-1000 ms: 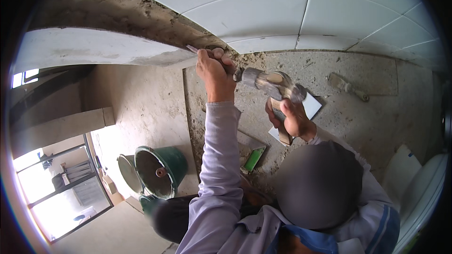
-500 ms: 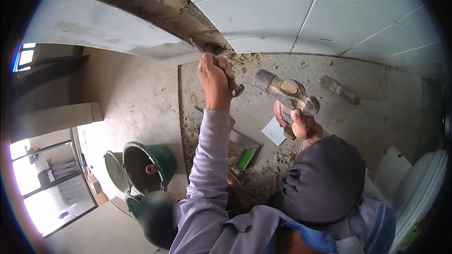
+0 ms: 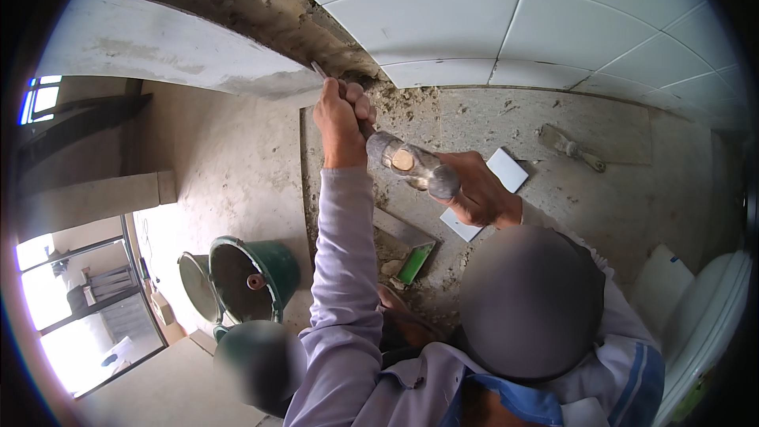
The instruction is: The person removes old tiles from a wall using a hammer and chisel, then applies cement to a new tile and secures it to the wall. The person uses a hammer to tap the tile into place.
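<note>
My left hand [image 3: 341, 122] is wrapped round a thin metal chisel [image 3: 319, 69]. Its tip points up and left, against the rough bare strip [image 3: 292, 32] beside the tiled wall. In my right hand [image 3: 481, 190] is a hammer [image 3: 415, 166] with a heavy worn steel head, and the fingers are closed round its handle, mostly hidden. The hammer's face is right at the chisel's back end, just below my left fist; whether they touch, I cannot tell. Under my right hand lies white tile [image 3: 507, 170], partly covered by it.
White wall tiles [image 3: 443, 24] rise ahead. On the dusty floor, with crumbled mortar [image 3: 407, 111], lie a trowel [image 3: 589, 156] and a green-faced tool [image 3: 413, 262]. Green buckets [image 3: 288, 273] stand left, a white toilet [image 3: 711, 324] at right. A dark rounded shape [image 3: 531, 300] hides part of my right arm.
The hammer has swung left and down to the chisel's end, my right hand with it. My left hand has shifted slightly left and up, still gripping the chisel. More white tile now shows.
</note>
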`<move>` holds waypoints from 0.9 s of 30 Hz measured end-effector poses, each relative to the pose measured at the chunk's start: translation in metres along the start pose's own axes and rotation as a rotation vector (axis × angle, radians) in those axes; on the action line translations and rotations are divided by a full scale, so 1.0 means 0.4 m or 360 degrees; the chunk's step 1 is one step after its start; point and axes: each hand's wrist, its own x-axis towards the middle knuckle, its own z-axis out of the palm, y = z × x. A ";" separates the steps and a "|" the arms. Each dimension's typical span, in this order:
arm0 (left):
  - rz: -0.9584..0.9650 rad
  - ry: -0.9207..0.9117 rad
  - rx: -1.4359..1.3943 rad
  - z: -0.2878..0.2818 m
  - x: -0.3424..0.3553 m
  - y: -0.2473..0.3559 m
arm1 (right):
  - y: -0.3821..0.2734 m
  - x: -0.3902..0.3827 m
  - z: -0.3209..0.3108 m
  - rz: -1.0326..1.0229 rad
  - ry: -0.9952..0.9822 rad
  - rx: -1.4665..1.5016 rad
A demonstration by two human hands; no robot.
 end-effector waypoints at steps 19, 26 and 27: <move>0.0485 -0.0312 0.2590 -0.330 -0.120 -0.371 | 0.081 -0.637 -0.241 0.1815 0.0319 -0.1870; 0.0647 -0.0015 0.2309 -0.254 -0.207 -0.408 | 0.076 -0.588 -0.222 0.0816 0.1056 -0.2156; 0.0346 -0.0037 0.2211 -0.242 -0.222 -0.433 | 0.072 -0.550 -0.216 0.0713 0.1059 -0.2053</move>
